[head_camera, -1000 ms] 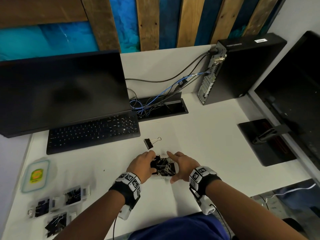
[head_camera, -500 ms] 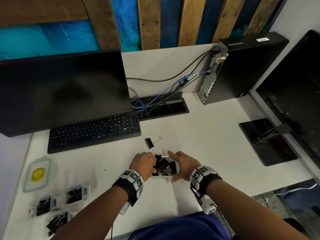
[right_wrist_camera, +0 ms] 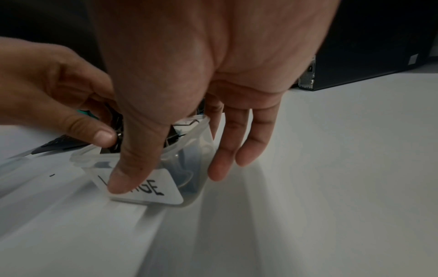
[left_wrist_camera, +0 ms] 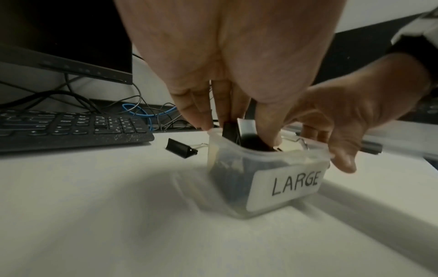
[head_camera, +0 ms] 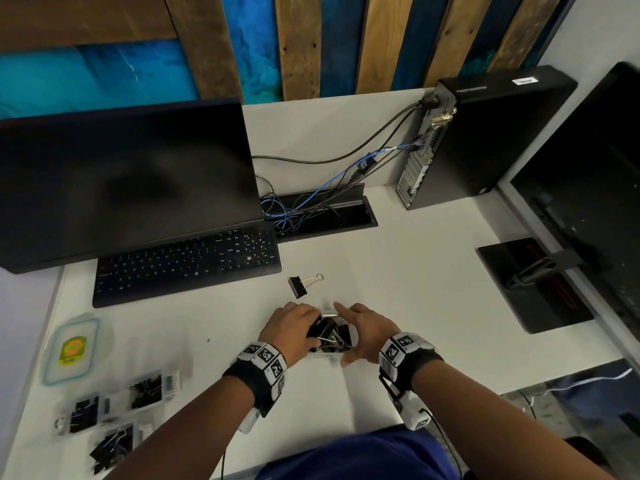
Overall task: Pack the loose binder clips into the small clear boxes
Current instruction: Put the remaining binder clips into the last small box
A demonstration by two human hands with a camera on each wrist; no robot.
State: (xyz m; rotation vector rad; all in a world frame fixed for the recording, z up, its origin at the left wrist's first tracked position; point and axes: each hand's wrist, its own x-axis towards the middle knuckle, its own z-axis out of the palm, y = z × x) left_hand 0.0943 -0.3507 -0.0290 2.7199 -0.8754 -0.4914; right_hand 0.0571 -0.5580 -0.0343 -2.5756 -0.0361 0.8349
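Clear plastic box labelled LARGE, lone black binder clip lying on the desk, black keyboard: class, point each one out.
Clear plastic box labelled LARGE (left_wrist_camera: 284, 182), left wrist view, on its white label.
Lone black binder clip (head_camera: 298, 286), head view, on its black body.
Black keyboard (head_camera: 187, 265), head view, on its middle keys.

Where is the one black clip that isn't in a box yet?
In the head view the loose binder clip lies alone on the white desk, just beyond the two hands, in front of the keyboard's right end.

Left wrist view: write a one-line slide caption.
Left hand pushes binder clips into the clear box labelled LARGE while the right hand steadies it.
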